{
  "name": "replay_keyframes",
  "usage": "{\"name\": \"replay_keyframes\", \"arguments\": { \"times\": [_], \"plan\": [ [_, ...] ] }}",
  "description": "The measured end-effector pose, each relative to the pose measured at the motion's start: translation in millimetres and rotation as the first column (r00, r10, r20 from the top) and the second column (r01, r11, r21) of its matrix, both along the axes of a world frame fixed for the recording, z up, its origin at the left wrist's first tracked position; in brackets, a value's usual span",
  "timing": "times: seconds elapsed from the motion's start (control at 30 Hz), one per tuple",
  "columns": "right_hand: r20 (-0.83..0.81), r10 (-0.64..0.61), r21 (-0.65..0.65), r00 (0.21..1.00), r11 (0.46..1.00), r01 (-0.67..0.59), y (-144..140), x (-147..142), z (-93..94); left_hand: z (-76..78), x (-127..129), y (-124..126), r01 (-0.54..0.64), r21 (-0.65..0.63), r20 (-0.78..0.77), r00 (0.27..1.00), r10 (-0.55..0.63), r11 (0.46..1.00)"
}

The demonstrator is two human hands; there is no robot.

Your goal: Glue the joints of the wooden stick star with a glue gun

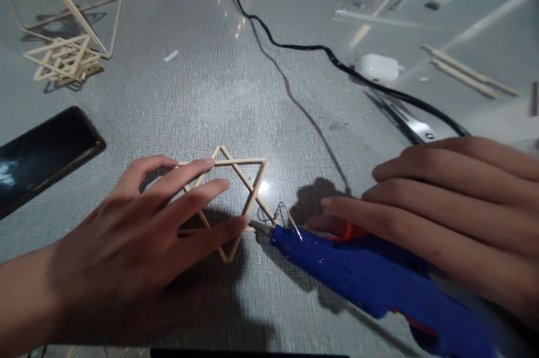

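**Stick star under glue gun, grey surface**

Right hand (455, 217) grips blue glue gun (370, 274), nozzle at a joint. Left hand (138, 229), fingers spread, presses stick star (252, 189) flat, steadying it. Beyond: phone (42, 156), black cord (295, 46), finished stick frames (63, 58).

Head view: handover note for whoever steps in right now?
Left hand: fingers spread flat on the pale wooden-stick star frame, pinning it to the grey textured table.
Right hand: on the blue hot glue gun, finger by its orange trigger; nozzle at the star's lower right joint.
Done: star outline is assembled. Whether this joint is glued cannot be told.
Left: probably finishing this joint and checking the others.
Nearby: black phone, finished stick frames, loose sticks.
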State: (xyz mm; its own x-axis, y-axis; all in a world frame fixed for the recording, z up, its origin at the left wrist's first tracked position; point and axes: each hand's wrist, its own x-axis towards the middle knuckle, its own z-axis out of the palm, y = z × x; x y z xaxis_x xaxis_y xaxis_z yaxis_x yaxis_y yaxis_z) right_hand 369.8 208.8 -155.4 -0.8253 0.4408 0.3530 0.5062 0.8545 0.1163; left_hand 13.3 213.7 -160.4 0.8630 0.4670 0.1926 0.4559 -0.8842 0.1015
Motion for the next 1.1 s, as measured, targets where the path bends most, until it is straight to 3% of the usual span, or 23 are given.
{"name": "replay_keyframes", "arguments": {
  "times": [1.1],
  "plan": [
    [-0.042,-0.029,-0.015,0.999,0.999,0.029,-3.7,-4.5,0.0,2.9,0.3,0.8,0.003,-0.016,0.016,1.000,-0.003,1.000]
  ]
}}
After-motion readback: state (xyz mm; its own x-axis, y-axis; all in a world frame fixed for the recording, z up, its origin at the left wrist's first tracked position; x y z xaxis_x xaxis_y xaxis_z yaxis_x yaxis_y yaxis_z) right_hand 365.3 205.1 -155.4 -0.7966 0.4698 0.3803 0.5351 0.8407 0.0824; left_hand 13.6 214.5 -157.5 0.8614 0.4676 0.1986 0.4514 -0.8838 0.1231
